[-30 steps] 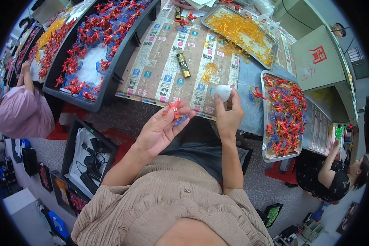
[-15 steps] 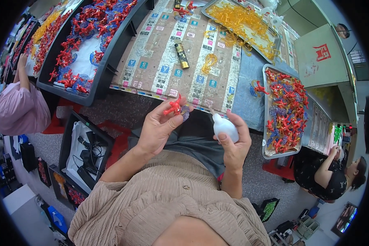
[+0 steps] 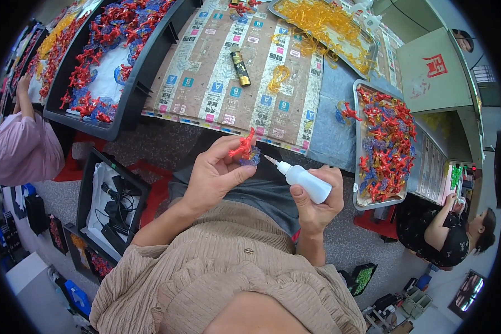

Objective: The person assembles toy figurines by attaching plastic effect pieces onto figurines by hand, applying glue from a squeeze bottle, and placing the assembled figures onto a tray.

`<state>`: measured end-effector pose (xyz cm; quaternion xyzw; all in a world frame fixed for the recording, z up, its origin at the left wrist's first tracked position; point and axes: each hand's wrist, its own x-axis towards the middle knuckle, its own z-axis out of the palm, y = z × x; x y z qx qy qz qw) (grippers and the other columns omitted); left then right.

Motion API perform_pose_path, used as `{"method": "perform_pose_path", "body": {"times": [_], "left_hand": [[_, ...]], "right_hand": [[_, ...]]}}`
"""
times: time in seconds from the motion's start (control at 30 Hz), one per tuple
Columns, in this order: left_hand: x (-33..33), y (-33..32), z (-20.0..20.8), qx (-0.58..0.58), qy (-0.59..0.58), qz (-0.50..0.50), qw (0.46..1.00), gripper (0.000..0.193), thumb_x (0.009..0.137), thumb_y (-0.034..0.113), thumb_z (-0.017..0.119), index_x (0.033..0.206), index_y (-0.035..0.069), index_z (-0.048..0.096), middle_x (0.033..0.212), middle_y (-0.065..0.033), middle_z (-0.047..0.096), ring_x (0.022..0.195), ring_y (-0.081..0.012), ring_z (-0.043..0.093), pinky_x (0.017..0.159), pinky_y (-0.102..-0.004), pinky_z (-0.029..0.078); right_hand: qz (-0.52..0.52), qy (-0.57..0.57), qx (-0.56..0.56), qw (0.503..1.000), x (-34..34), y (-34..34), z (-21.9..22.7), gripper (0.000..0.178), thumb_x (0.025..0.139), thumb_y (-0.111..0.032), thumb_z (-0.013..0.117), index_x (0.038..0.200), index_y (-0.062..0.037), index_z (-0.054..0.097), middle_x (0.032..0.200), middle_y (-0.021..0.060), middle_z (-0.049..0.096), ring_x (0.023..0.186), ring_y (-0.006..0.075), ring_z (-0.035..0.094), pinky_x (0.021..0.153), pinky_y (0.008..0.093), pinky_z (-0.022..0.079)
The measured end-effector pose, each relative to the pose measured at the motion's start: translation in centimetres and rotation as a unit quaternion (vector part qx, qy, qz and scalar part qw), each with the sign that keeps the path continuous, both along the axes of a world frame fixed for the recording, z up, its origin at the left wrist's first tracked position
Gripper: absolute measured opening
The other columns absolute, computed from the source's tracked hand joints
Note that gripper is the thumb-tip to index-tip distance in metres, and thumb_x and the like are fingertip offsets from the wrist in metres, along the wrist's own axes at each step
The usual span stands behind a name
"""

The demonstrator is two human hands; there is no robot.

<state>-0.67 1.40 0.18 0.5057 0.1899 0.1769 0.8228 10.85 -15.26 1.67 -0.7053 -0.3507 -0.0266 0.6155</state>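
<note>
In front of my body, just off the table's near edge, my left hand (image 3: 217, 173) pinches a small red figurine (image 3: 242, 148) with a translucent blue-purple base. My right hand (image 3: 320, 196) is wrapped round a white squeeze bottle (image 3: 308, 182) with a narrow nozzle. The bottle lies tilted, its tip aimed leftward close beside the figurine's base; whether they touch I cannot tell. One loose figurine (image 3: 348, 113) rests on blue cloth beside a metal tray (image 3: 357, 167) heaped with red, blue and yellow pieces.
A black crate (image 3: 129, 94) of red-and-blue figurines stands at left. On the table (image 3: 206, 92) lie a black-gold cylinder (image 3: 240, 69) and a yellow loop (image 3: 278, 78). A tray (image 3: 367, 67) of yellow strands sits farther back. Co-workers sit left and right; a box of cables (image 3: 114, 211) is low left.
My right hand has turned the bottle so its nozzle points left at the figurine. The figurine has shifted slightly right in my left hand, showing more of its base.
</note>
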Motion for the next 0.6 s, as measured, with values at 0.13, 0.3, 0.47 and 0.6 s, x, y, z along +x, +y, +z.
{"method": "perform_pose_path", "body": {"times": [0.13,0.3,0.47,0.6], "left_hand": [[-0.13,-0.12,0.06,-0.006,-0.005,0.008,1.000,0.045,0.081,-0.005,0.067,0.123,-0.001,0.053,0.122,-0.0080,0.054,0.103,-0.0128,0.058,0.087,-0.0261,0.051],[-0.15,0.05,0.66,0.015,0.000,0.006,1.000,0.044,0.081,-0.008,0.066,0.122,-0.003,0.051,0.116,-0.0074,0.054,0.106,-0.0130,0.056,0.092,-0.0267,0.049],[-0.26,0.08,0.59,0.008,0.007,0.001,1.000,0.045,0.081,-0.008,0.066,0.122,-0.003,0.051,0.116,-0.0074,0.055,0.105,-0.0125,0.056,0.092,-0.0264,0.049],[-0.25,-0.02,0.33,0.012,0.000,0.007,1.000,0.046,0.080,-0.003,0.069,0.123,-0.001,0.053,0.121,-0.0086,0.058,0.103,-0.0119,0.058,0.090,-0.0257,0.048]], "right_hand": [[-0.013,-0.006,-0.007,1.000,-0.15,0.02,0.41,0.039,0.069,-0.021,0.084,0.095,-0.0028,0.062,0.082,0.0067,0.056,0.069,0.0163,0.050,0.062,0.0282,0.039],[-0.016,-0.047,-0.017,0.999,-0.08,0.05,0.36,0.040,0.069,-0.022,0.084,0.096,-0.0026,0.061,0.085,0.0076,0.060,0.069,0.0171,0.051,0.062,0.0294,0.040],[-0.008,-0.039,-0.028,0.999,-0.19,-0.07,0.50,0.041,0.069,-0.022,0.084,0.097,-0.0026,0.061,0.087,0.0082,0.062,0.070,0.0178,0.051,0.063,0.0299,0.040],[-0.010,-0.041,-0.026,0.999,-0.21,-0.10,0.43,0.040,0.070,-0.022,0.083,0.097,-0.0027,0.061,0.087,0.0082,0.062,0.071,0.0179,0.052,0.063,0.0296,0.041]]}}
